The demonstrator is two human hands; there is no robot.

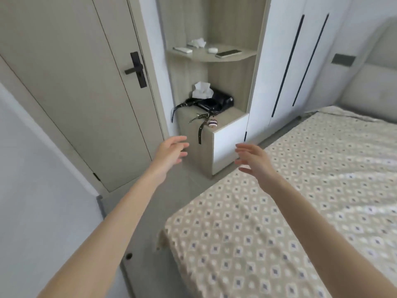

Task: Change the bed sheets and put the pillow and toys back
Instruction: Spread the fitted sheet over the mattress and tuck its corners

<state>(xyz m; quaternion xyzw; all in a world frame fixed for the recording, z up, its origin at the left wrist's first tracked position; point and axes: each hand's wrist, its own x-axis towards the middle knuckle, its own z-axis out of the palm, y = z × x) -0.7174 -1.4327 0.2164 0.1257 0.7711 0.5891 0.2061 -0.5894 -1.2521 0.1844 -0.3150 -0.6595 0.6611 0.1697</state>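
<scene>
Reaching forward with both arms, the person holds nothing at all. Far out to the left of the left hand (171, 150) stands the closed door (75, 93), its dark handle (136, 69) up and left of the fingers. That left hand hangs over the bare floor (171, 201), fingers loosely spread and empty. Just beyond its fingertips is the low cabinet (204, 151), with a black handbag (214, 102) and a tissue box (202, 90) on top, and a strap dangles close to the fingers without touching them.

Across a small gap is the right hand (253, 160), also spread, palm turned toward the left hand, gripping nothing. It hovers over the near edge of the bed. Below it and away to its right lies the patterned sheet (279, 222), covering the mattress up to the headboard (376, 87). The corner below the left forearm looks draped rather than tucked, though blur makes that hard to judge.

No pillow and no toys are in view. My read is that the sheet is on and the putting-back step comes next. That calls for finding the pillow and toys somewhere out of sight, perhaps after tucking that loose corner.
</scene>
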